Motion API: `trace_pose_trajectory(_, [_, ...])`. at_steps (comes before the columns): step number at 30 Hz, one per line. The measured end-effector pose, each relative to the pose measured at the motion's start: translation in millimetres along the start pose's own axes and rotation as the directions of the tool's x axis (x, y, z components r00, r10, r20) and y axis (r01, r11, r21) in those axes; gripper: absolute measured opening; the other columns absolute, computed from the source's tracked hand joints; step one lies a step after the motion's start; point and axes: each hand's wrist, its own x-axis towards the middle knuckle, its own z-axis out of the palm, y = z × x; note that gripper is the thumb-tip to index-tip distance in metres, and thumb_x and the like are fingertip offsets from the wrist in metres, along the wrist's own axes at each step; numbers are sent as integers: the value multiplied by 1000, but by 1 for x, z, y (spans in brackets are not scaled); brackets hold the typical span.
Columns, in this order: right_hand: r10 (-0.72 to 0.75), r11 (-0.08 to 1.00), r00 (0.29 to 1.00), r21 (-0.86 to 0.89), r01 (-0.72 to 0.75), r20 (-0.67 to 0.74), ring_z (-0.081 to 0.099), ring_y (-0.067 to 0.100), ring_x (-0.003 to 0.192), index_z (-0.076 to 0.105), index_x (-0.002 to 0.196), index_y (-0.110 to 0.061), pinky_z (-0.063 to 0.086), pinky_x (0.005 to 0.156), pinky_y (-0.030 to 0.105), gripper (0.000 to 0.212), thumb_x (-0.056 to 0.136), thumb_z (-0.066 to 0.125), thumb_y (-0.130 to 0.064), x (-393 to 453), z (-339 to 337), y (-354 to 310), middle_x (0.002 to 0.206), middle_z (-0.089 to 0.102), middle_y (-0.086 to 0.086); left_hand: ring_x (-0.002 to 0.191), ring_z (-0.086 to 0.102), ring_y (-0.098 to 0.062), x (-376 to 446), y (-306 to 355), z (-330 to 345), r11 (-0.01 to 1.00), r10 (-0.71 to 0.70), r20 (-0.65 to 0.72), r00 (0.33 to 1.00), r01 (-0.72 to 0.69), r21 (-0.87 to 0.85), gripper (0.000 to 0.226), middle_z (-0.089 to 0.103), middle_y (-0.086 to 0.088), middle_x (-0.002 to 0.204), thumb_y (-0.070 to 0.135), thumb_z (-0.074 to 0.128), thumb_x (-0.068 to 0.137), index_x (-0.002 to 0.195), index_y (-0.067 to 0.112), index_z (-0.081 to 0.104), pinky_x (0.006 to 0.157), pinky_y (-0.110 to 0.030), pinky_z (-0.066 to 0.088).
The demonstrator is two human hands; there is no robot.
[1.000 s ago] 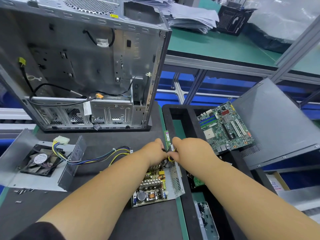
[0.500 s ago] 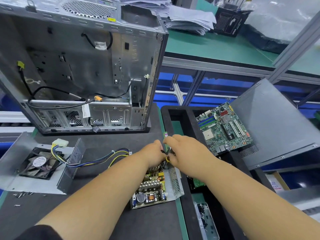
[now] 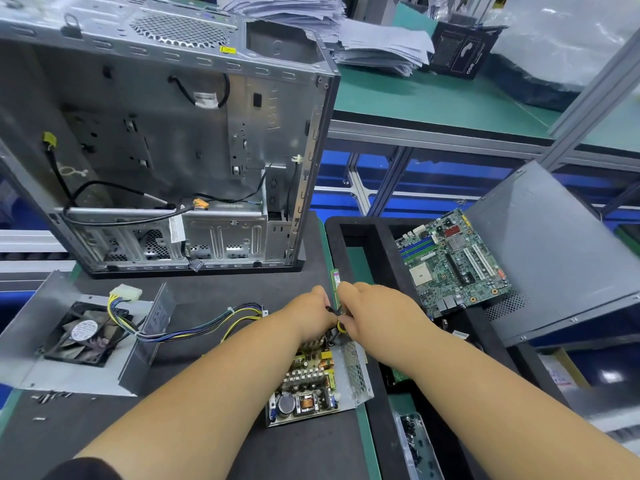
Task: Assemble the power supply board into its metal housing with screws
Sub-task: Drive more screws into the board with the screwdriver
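PSU board (image 3: 308, 382) sits in its metal housing (image 3: 356, 368) on the dark surface (image 3: 194, 431) before me, my left hand (image 3: 311, 315) and right hand (image 3: 375, 311) both pinching a black-yellow tool (image 3: 337, 318) over its far end, PC chassis (image 3: 166, 133) behind.

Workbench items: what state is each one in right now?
Power supply board: seated in its metal housing, uncovered.
Left hand: curled at the board's far end.
Right hand: gripping a black-and-yellow tool.
Computer case: open, standing.
Motherboard: loose, tilted.
Fan: still.
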Motion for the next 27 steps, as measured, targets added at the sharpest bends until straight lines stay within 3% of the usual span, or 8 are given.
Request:
trace_pose_trajectory(5, [93,992,996,-87,-93,0,35,21,56,35,90,-23,17,45,29,26,101,40,-45,4,6,2,63,33,-4,78,48,-20,0,1,0,1000,3,9,1000,-3,-5,28,57,-8,95,31,63,88,100,16,42,69,-35,38])
trace_pose_trajectory(10, [151,976,987,-149,-159,-60,40,24,60,57,89,-22,17,47,26,37,102,32,-47,5,13,-1,60,30,-5,73,47,-19,-1,1,0,1000,11,-3,1000,-11,-3,19,54,-5,86,27,56,91,96,17,41,66,-34,36])
trace_pose_trajectory(12, [143,981,987,-125,-151,-71,39,23,60,54,92,-21,19,48,28,31,101,34,-44,2,11,-2,66,38,-4,72,46,-17,-2,0,0,1000,8,-4,1000,-8,-3,15,54,-4,87,25,54,91,97,18,42,64,-34,35])
trace_pose_trajectory(14, [80,996,995,-40,-83,-61,40,24,68,40,93,-22,25,55,33,16,96,40,-38,0,7,-1,83,50,1,73,46,-17,-1,0,-1,1000,-1,-2,1000,1,-11,15,54,-4,89,22,55,89,97,18,42,64,-33,35])
trace_pose_trajectory(16, [-11,1000,1000,20,11,-11,40,25,76,31,94,-21,27,63,35,17,93,46,-30,-1,0,0,94,52,3,77,48,-19,-1,1,-1,1000,-6,-4,1000,6,-3,19,55,-4,92,23,58,87,97,19,42,66,-34,37])
trace_pose_trajectory(18, [-45,999,999,24,45,0,40,24,77,30,93,-21,23,57,33,21,95,50,-28,-1,-3,0,89,46,1,79,48,-20,0,1,-1,1000,-7,1,1000,7,4,25,55,-4,94,25,62,86,98,18,42,67,-34,37])
trace_pose_trajectory(24, [85,992,996,-98,-84,3,32,19,53,33,90,-21,18,44,30,28,101,43,-45,2,5,-1,63,33,-4,73,45,-18,-1,1,-1,1000,1,13,1000,-1,-2,27,54,-5,90,31,61,90,101,16,42,63,-33,35])
trace_pose_trajectory(27, [105,991,994,-83,-107,-21,37,21,58,34,89,-22,19,45,31,28,102,39,-46,2,11,0,63,32,-4,70,44,-16,-1,1,-1,1000,8,12,1000,-8,17,22,52,-3,86,29,55,92,103,15,43,59,-32,33])
